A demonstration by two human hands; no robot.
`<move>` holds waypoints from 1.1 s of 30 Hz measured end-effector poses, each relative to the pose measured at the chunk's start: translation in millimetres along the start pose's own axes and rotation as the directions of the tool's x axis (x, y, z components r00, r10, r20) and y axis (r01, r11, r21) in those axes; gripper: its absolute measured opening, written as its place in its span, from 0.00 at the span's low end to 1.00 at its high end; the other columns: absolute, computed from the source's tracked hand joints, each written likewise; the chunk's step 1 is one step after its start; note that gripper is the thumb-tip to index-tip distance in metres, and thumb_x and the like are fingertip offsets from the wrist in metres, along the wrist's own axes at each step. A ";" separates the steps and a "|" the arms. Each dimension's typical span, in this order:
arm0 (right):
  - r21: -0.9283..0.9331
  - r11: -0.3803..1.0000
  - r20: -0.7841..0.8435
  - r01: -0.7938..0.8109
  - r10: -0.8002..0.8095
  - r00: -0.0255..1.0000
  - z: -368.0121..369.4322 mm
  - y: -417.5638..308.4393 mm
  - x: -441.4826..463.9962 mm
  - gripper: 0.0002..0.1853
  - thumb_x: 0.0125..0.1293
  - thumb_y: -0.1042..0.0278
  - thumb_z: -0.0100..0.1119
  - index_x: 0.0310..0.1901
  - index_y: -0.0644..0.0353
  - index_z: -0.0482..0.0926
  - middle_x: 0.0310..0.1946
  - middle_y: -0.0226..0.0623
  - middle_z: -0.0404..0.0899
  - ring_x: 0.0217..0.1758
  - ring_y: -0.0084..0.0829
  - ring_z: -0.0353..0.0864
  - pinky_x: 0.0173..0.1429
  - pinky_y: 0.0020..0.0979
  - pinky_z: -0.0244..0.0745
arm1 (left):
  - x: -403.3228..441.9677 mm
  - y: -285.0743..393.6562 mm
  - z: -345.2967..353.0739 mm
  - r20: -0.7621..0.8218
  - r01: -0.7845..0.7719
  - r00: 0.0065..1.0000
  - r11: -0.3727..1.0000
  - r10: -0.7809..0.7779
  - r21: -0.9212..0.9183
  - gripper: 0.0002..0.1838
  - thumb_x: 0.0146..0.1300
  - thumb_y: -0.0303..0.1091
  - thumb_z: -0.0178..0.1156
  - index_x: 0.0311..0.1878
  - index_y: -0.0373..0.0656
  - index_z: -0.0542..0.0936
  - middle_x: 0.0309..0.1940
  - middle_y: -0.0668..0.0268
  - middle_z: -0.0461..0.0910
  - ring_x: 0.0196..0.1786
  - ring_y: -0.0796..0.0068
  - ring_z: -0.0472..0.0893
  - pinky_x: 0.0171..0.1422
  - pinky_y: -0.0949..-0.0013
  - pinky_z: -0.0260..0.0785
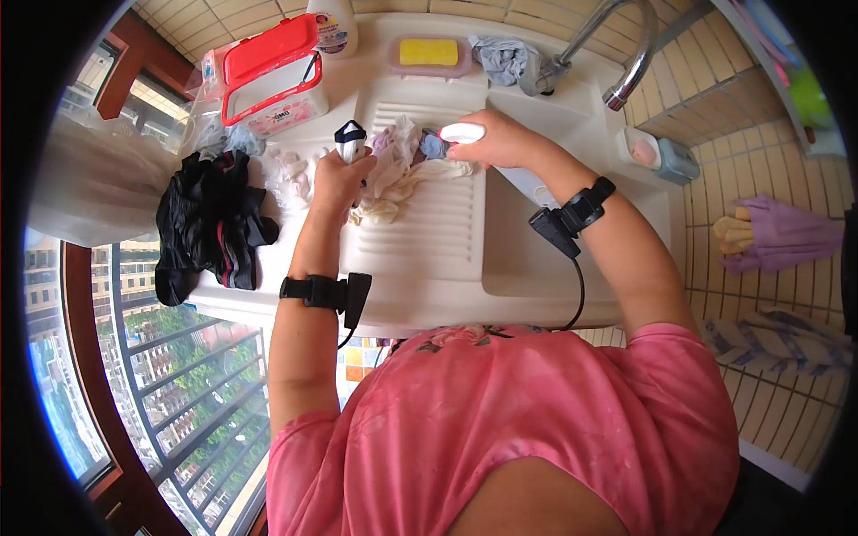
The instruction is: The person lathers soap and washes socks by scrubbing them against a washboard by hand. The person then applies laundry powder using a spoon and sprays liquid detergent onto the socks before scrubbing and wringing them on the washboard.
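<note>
Head view: white counter (402, 290) spans the middle, ribbed washboard (420, 232) moulded in; sunken basin (527, 268) to its right. Dark garments (210, 223) heaped by the counter's left edge, some way out over it. Red-lidded box (277, 116) at the back left, lid up. Pale laundry pile (393, 165) on the upper part of the washboard, between the hands.

Left hand (338, 183): fingers closed round a white-and-navy piece (351, 134), its end standing up above the fist. Right hand (505, 141): fingers curled in, nearly closed, on a white oval piece (463, 133) with a red edge; exact nature can't be told. Both held pieces apart, at either side of the pile.

Judged step: handling small pieces one per hand over the board. A next move calls for a firm grip and a clear path between the hands, above the pile.

Room: lower ribs bare, basin's near part open. Tight at the back: yellow block (428, 52), grey cloth (505, 61), and tap (642, 58) overhanging the far right.
</note>
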State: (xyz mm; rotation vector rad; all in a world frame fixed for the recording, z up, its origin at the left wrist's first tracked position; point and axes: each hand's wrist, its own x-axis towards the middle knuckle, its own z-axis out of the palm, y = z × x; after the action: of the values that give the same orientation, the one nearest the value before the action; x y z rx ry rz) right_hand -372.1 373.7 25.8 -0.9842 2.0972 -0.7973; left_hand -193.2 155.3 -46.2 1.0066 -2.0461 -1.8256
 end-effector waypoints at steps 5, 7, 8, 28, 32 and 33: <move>-0.089 0.990 0.028 -0.107 0.110 0.994 2.4 18.6 -16.1 0.20 0.61 0.57 0.70 0.51 0.57 0.87 0.28 0.33 0.83 0.21 0.24 0.78 0.28 0.29 0.76 | 4.9 -3.6 4.9 0.075 -0.086 0.994 0.979 0.074 0.183 0.16 0.57 0.37 0.72 0.46 0.40 0.87 0.32 0.70 0.83 0.30 0.80 0.78 0.36 0.71 0.70; -0.095 0.984 0.045 -0.150 0.154 0.987 0.8 27.4 -19.1 0.20 0.60 0.56 0.69 0.51 0.55 0.86 0.27 0.35 0.84 0.20 0.26 0.80 0.27 0.31 0.77 | -2.4 9.4 14.1 0.048 -0.149 0.989 0.934 0.141 0.324 0.18 0.56 0.40 0.73 0.45 0.38 0.87 0.28 0.67 0.84 0.29 0.78 0.80 0.36 0.68 0.72; -0.024 0.994 0.048 -0.103 0.105 0.993 0.1 30.8 -21.3 0.19 0.60 0.56 0.70 0.50 0.56 0.87 0.26 0.35 0.83 0.20 0.26 0.79 0.26 0.31 0.76 | -6.1 14.7 22.1 0.076 -0.202 0.979 0.896 0.187 0.395 0.19 0.56 0.41 0.72 0.44 0.37 0.86 0.27 0.65 0.84 0.28 0.77 0.81 0.37 0.66 0.73; 0.219 0.976 -0.023 -0.004 0.010 1.000 -4.7 25.9 -24.8 0.22 0.62 0.59 0.72 0.54 0.62 0.85 0.27 0.30 0.82 0.20 0.20 0.74 0.28 0.27 0.73 | 46.4 8.0 66.7 0.105 -0.114 0.992 0.791 0.064 0.601 0.25 0.59 0.50 0.68 0.39 0.30 0.86 0.31 0.53 0.87 0.34 0.60 0.87 0.44 0.59 0.78; 0.196 0.979 -0.079 0.049 -0.034 0.996 3.1 11.7 -5.1 0.22 0.62 0.56 0.72 0.52 0.63 0.86 0.27 0.30 0.82 0.20 0.21 0.74 0.28 0.27 0.74 | 35.1 3.2 48.2 0.062 0.156 0.987 0.958 -0.145 -0.241 0.13 0.63 0.37 0.68 0.42 0.36 0.83 0.28 0.64 0.83 0.24 0.72 0.79 0.27 0.67 0.71; 0.173 0.984 -0.083 0.053 -0.039 0.996 3.5 9.1 2.8 0.22 0.62 0.55 0.72 0.51 0.63 0.86 0.26 0.30 0.82 0.20 0.21 0.75 0.28 0.27 0.74 | 31.1 7.5 44.7 0.079 0.286 0.957 0.868 -0.278 -0.407 0.10 0.64 0.36 0.68 0.40 0.39 0.83 0.25 0.68 0.79 0.17 0.77 0.74 0.19 0.71 0.66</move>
State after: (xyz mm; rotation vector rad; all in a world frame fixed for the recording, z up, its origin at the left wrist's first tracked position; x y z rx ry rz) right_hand -374.4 375.4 16.1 -0.9218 2.0368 -1.0404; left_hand -244.7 171.6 -56.7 1.2059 -1.4704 -2.2905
